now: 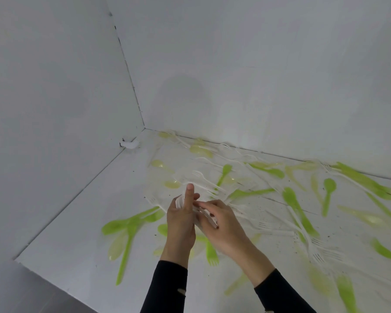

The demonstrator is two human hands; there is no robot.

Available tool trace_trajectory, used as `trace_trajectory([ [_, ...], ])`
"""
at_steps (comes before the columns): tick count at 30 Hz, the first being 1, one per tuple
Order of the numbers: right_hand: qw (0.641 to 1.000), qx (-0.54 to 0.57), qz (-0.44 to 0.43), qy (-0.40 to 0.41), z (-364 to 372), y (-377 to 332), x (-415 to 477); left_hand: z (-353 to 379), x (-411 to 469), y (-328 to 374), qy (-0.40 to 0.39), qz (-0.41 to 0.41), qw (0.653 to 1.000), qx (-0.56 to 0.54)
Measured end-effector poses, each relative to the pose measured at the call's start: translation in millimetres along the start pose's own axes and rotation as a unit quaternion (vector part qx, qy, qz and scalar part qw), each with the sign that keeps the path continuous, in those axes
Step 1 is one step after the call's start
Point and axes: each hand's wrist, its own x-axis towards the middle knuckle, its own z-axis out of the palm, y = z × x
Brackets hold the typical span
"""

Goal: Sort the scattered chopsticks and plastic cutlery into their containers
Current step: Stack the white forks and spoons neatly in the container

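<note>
The main danger now is that the bundle of white cutlery (209, 219) comes apart. The pieces are thin and smooth, and they seem to lie a little crossed between your two hands, not in one line. If you loosen one hand before the other has a firm hold, some may slide out and fall back among the scattered pieces. Your left hand (181, 222) is clenched round the upper part of the bundle, but its forefinger stands straight up and does not help the hold. Your right hand (223, 224) pinches the lower part, as far as I can judge, with the fingers curled over the top. The bundle runs slantwise from the left palm, just left of the frame's centre, down and to the right, and its ends come out under your right hand, so your fingers hide most of its length. A second danger is to miss pieces. On the table (77, 245) a green fork (211, 254) lies just below your hands, loose white forks (199, 175) lie above them, and a green spoon (328, 188) lies at the right. White on white is hard to see. No container and no chopsticks show in the frame, so you will probably have to turn to find a container, and the bundle could tilt and spill at that moment.
</note>
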Motion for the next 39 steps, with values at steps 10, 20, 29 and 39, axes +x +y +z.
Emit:
trace_trajectory([
  [10,0.97,0.176,0.026,-0.163,-18,-19,34,21,35,49,-0.054,0.036,0.994,-0.087],
  [20,0.931,0.317,0.075,-0.165,-59,-22,117,33,96,84,-0.223,-0.015,0.974,0.042],
  [29,0.917,0.304,0.152,-0.209,-58,27,196,52,166,73,-0.192,-0.046,0.98,0.012],
  [39,0.985,0.077,0.124,-0.095,-44,72,265,55,261,78,-0.055,-0.002,0.995,0.079],
])
